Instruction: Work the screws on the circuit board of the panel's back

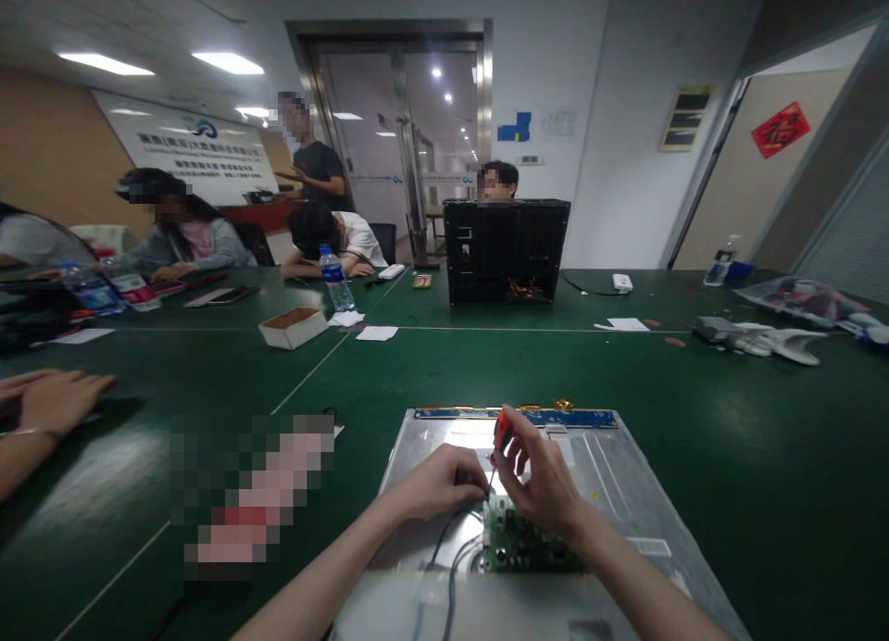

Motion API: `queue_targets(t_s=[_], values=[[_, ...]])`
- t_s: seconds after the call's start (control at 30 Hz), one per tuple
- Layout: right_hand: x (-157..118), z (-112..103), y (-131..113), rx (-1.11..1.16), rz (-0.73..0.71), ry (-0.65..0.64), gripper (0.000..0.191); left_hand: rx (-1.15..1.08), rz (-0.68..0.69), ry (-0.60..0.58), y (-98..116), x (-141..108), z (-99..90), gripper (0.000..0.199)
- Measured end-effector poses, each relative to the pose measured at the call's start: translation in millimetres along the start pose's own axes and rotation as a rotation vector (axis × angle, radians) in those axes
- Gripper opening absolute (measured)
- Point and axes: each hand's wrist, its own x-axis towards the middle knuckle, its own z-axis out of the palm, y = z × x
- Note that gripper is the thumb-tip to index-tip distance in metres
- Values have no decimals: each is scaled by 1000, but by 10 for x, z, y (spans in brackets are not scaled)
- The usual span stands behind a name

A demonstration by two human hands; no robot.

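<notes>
My right hand [545, 483] grips a screwdriver [501, 430] by its red-orange and black handle, its thin shaft slanting down to the top left edge of a green circuit board [514, 541]. At that same edge, the bent fingers of my left hand [448, 479] are pinched together by the shaft's tip; what they hold, if anything, is hidden. The board sits on a grey metal panel [625, 483], with a blue strip board [583, 420] along its far edge. Dark cables [451, 576] run from near the board toward me.
A black monitor-like casing [507, 247] stands across the green table [389, 372]. Left of it are a white open box [293, 328] and a water bottle [336, 280]. Another person's hand [59, 400] rests at far left. Several people are around the table. Metal parts [757, 337] lie right.
</notes>
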Motion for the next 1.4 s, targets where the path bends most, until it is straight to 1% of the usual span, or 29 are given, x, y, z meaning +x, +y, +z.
queue_targets(t_s=[0.17, 0.33, 0.43, 0.63, 0.83, 0.97, 1.17, 1.4], values=[[1, 17, 14, -25, 1, 29, 66, -38, -19, -1, -11, 7, 6, 13], [10, 17, 14, -33, -8, 34, 63, -50, 6, 13, -22, 9, 3, 15], [13, 6, 4, -27, -6, 22, 65, -25, 17, 13, -15, 3, 2, 16], [4, -9, -4, 18, -4, -8, 71, 3, -10, 16, 0, -1, 6, 14], [15, 1, -11, -12, -11, 20, 70, -29, -5, 17, 9, -1, -1, 14], [17, 11, -6, -28, -22, 35, 70, -13, -28, 15, -1, 0, 2, 16], [2, 14, 20, -34, -17, 31, 66, -14, -16, 6, -11, 8, 4, 14], [-19, 12, 21, 11, 4, 1, 68, -31, -16, 17, -21, 2, 8, 13]])
